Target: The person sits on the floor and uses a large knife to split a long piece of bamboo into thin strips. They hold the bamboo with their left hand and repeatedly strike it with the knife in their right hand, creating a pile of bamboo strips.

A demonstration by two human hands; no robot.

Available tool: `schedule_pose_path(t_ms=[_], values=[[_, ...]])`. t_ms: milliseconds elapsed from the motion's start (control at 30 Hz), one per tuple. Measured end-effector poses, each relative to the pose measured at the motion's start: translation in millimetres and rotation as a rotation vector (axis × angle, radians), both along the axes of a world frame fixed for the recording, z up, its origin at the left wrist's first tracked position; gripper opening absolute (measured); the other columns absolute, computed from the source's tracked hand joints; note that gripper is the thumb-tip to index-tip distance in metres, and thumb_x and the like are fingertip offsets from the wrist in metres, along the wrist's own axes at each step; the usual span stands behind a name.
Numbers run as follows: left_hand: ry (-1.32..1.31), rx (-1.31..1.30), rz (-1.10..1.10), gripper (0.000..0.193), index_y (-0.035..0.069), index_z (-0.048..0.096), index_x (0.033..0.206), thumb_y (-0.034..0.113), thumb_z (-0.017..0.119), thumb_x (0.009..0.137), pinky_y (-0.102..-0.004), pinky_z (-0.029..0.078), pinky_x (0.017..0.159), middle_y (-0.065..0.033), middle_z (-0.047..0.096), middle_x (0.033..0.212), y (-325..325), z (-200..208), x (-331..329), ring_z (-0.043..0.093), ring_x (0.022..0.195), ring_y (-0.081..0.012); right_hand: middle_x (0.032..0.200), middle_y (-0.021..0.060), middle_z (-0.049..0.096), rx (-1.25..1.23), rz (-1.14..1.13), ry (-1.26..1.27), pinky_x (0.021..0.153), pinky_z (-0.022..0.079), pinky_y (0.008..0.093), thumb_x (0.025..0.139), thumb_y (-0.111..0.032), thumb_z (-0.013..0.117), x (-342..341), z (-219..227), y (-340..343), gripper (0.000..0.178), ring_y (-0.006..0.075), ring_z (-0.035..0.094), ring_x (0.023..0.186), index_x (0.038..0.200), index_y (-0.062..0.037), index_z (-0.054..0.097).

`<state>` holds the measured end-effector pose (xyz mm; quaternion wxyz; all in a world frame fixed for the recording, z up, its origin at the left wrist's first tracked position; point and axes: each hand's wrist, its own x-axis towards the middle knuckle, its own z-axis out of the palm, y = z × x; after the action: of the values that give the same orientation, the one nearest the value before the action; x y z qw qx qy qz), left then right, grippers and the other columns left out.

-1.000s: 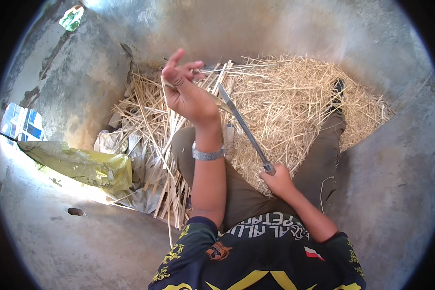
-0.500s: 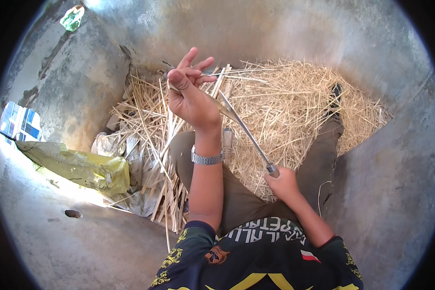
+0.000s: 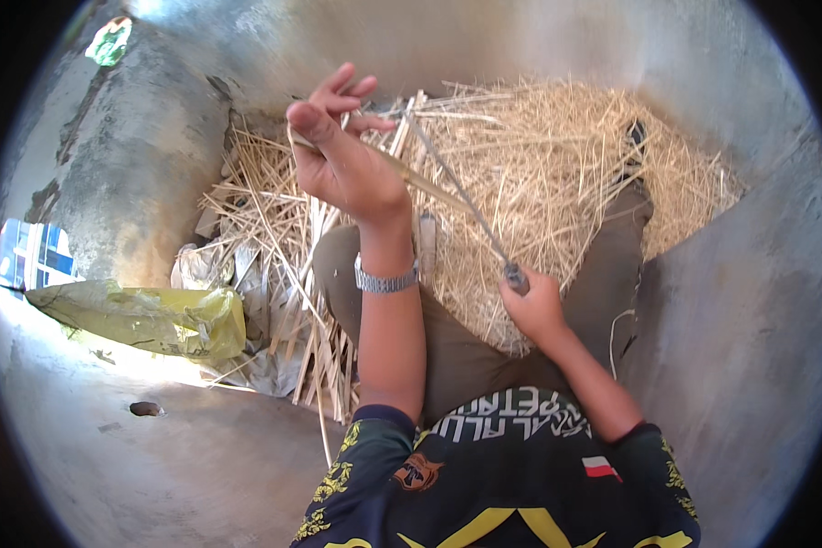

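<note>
My left hand [image 3: 354, 178], raised with its outer fingers spread, grips a flat, pale bamboo strip [image 3: 434, 189] at the base of the thumb. Part of the strip is hidden by that hand; its other end slants down to the right. The handle of a long, slim knife [image 3: 466, 194] is closed in my right hand [image 3: 537, 306]. Its blade points up and to the left, crossing the strip near the strip's right end. Whether blade and strip touch, I cannot tell.
Fine shavings [image 3: 557, 173] cover the floor ahead and right, around my outstretched leg [image 3: 612, 265]. Split strips [image 3: 265, 210] lie in a heap at left, beside a yellowish plastic sack [image 3: 155, 320]. Grey concrete walls [image 3: 484, 46] surround me.
The view has shifted a little. My right hand has moved slightly up toward my left hand, and the knife's blade now crosses nearer its handle. My left hand keeps its grip on the strip.
</note>
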<state>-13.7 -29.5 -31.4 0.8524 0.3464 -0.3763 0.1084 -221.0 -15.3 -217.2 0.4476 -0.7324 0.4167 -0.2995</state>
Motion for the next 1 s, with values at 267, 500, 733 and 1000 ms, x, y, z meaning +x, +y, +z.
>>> schedule_pose_path(t_ms=[267, 500, 733, 1000], values=[[0.017, 0.063, 0.024, 0.059, 0.000, 0.055, 0.084, 0.055, 0.046, 0.103, -0.0223, 0.057, 0.052, -0.0260, 0.067, 0.104, -4, -1, 3, 0.072, 0.081, -0.0248, 0.061, 0.0177, 0.060, 0.179, 0.033, 0.277, 0.060, 0.047, 0.0429, 0.082, -0.020, 0.065, 4, -70, -21, 0.025, 0.0345, 0.056, 0.055, 0.074, 0.0030, 0.062], [0.037, 0.046, 0.048, 0.058, 0.001, 0.055, 0.084, 0.055, 0.046, 0.103, -0.0235, 0.056, 0.052, -0.0231, 0.069, 0.099, -3, -5, 2, 0.071, 0.076, -0.0229, 0.072, 0.0187, 0.067, 0.286, 0.052, 0.205, 0.068, 0.051, 0.0459, 0.080, -0.025, 0.069, 19, -49, -15, 0.028, 0.0377, 0.068, 0.071, 0.088, 0.0016, 0.070], [-0.186, 0.133, 0.278, 0.048, -0.004, 0.054, 0.115, 0.043, 0.054, 0.104, -0.0303, 0.054, 0.083, -0.0220, 0.060, 0.120, -3, -3, -7, 0.064, 0.106, -0.0238, 0.092, 0.0238, 0.072, 0.299, -0.021, 0.541, 0.079, 0.055, 0.0470, 0.078, -0.025, 0.068, 23, -127, -41, 0.032, 0.0395, 0.071, 0.088, 0.094, 0.0025, 0.072], [-1.179, 0.191, 0.523, 0.042, 0.009, 0.052, 0.119, 0.026, 0.064, 0.083, -0.0391, 0.034, 0.103, -0.0092, 0.060, 0.125, 11, 17, -146, 0.046, 0.120, -0.0264, 0.097, 0.0277, 0.071, 0.129, -0.063, 0.566, 0.084, 0.054, 0.0480, 0.081, -0.028, 0.066, 9, -117, -49, 0.034, 0.0438, 0.069, 0.094, 0.096, 0.0018, 0.074]])
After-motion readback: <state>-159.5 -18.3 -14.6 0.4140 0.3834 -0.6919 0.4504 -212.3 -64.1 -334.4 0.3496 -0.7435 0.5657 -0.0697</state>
